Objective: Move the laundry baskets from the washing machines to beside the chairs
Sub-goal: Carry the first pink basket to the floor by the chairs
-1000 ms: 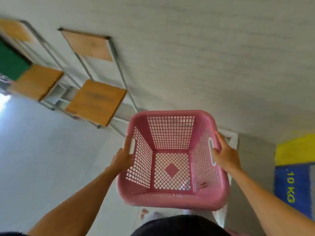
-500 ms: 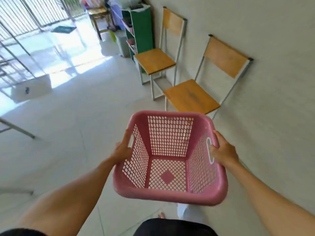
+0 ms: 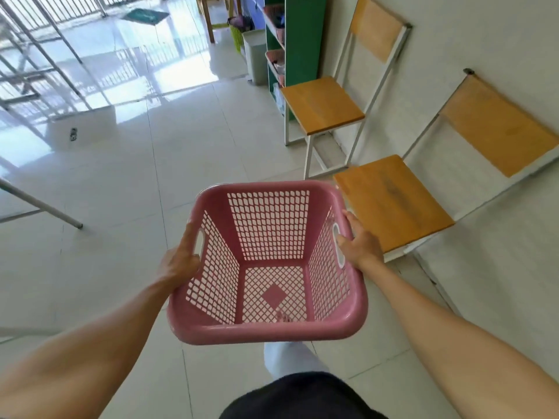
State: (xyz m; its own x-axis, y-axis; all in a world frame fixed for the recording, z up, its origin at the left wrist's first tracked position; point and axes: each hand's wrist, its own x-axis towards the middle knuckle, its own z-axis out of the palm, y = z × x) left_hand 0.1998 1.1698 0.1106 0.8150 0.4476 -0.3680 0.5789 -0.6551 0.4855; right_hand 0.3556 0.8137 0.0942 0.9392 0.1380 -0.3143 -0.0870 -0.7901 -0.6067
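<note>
I carry an empty pink laundry basket [image 3: 269,328] with lattice walls, held above the tiled floor in front of me. My left hand [image 3: 178,261] grips its left handle slot and my right hand [image 3: 360,247] grips its right handle slot. Two wooden-seated chairs with white metal frames stand against the wall on the right: the near chair [image 3: 390,204] just beyond the basket's right corner, the far chair [image 3: 322,104] behind it.
A green shelf unit [image 3: 298,43] and a grey bin [image 3: 255,55] stand past the far chair. Metal rack legs [image 3: 45,207] cross the floor at left. A white box [image 3: 81,128] sits on the tiles. The wall runs along the right.
The view has swung from the wall down to the floor and chairs. The chairs now appear closer and to the right, and the basket stays in both hands.
</note>
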